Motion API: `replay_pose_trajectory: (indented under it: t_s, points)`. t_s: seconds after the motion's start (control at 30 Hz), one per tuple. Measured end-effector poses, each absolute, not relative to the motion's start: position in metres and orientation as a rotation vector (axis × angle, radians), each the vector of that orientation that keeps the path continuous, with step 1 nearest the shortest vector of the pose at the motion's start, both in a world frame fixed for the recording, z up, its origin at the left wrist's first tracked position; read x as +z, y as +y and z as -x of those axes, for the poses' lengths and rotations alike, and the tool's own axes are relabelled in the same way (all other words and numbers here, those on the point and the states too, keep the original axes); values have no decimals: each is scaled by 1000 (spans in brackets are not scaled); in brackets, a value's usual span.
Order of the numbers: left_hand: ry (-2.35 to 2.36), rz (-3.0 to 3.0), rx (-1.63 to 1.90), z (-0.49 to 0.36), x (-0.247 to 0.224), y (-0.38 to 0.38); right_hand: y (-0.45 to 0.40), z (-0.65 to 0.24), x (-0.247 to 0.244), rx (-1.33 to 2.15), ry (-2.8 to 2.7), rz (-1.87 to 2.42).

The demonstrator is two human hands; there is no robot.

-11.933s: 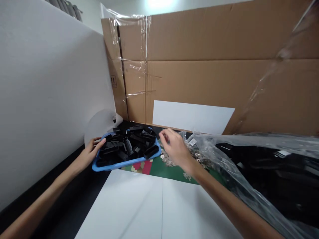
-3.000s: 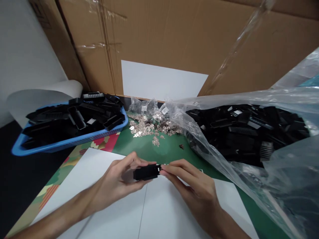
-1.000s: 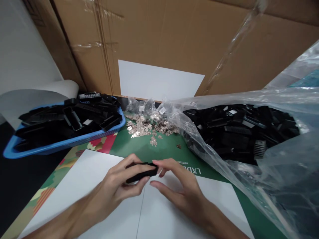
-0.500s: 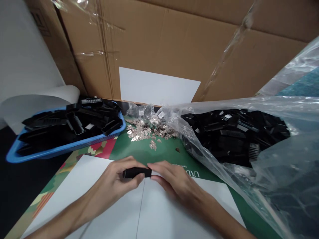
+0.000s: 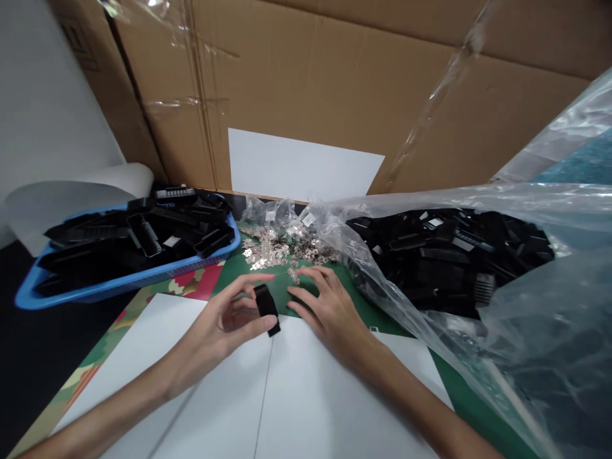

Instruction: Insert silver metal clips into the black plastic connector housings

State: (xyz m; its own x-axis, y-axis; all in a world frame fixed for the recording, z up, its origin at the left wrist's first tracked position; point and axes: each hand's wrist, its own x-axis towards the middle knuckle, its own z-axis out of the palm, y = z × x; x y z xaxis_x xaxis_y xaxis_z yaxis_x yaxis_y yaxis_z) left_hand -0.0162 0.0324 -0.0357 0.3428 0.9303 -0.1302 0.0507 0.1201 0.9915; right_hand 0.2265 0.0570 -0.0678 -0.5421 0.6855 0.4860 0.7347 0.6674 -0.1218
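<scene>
A small black plastic part is held, tilted, between the thumb and fingers of my left hand, over the top edge of the white sheet. To its right, my right hand has its fingers spread and reaches the near edge of the small metal pieces. Its fingertips are at a few loose pieces on the green mat. Nothing is visible in the grasp of that hand.
At the left stands a blue basket full of black parts. A clear plastic bag with more black parts lies at the right. Small clear bags sit behind the metal pieces, before a cardboard box.
My right hand has let go of the black part and moved up to the metal pieces. The black part has turned from level to steeply tilted in my left hand.
</scene>
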Motion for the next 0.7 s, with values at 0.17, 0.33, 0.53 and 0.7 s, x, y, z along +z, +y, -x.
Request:
replay_pose_trajectory:
  t_s: [0.17,0.33,0.53,0.7]
  points:
    - [1002,-1232,896,13,-41,32,53,-230,-64,22,-2266,983]
    - [1010,-1205,872,9,-40,29,46,-233,-56,120,-2259,1147]
    - [1092,-1454,767,11,-46,28,44,-230,-64,-71,-2449,1115]
    - [1143,-1509,729,13,-45,26,41,-232,-60,93,-2214,1173]
